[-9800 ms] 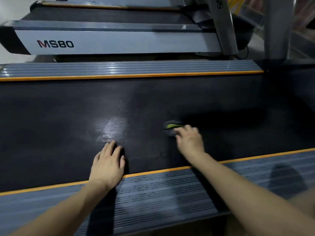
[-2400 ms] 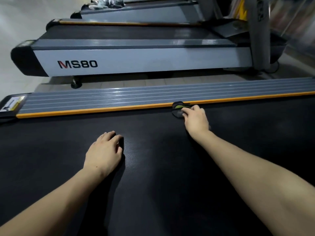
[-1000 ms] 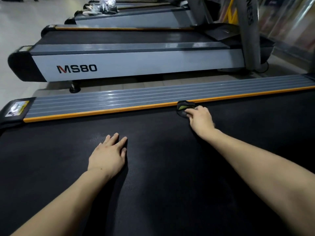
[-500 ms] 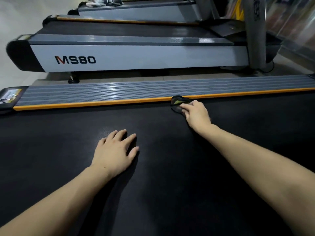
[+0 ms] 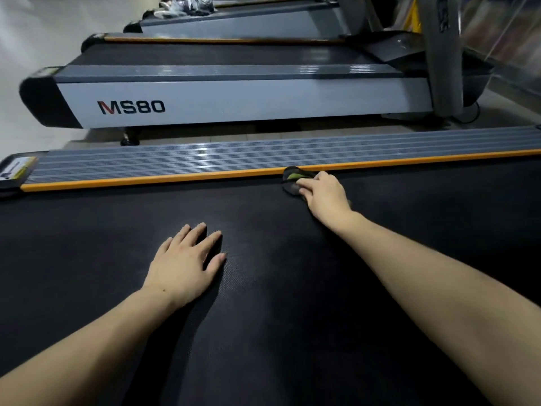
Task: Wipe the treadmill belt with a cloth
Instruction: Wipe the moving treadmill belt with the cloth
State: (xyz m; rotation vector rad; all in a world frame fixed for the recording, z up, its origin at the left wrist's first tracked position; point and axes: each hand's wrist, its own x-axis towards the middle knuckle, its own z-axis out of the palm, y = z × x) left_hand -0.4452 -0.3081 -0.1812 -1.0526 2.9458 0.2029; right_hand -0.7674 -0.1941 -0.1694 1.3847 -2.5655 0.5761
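Note:
The black treadmill belt (image 5: pixel 87 259) fills the lower part of the head view. A small dark cloth with a green patch (image 5: pixel 293 178) lies on the belt at its far edge, right against the orange strip. My right hand (image 5: pixel 325 194) presses on the cloth with its fingers bent over it, and most of the cloth is hidden under them. My left hand (image 5: pixel 187 265) lies flat on the middle of the belt, fingers apart, holding nothing.
A grey ribbed side rail (image 5: pixel 205 159) with an orange strip (image 5: pixel 146 180) borders the belt's far side. Beyond a strip of floor stands another treadmill marked MS80 (image 5: pixel 234 98), with its upright post (image 5: pixel 442 54) at the right. More treadmills follow behind it.
My right hand holds the cloth at about the same place by the orange strip as half a second ago. My left hand stays flat on the belt. The view has shifted slightly.

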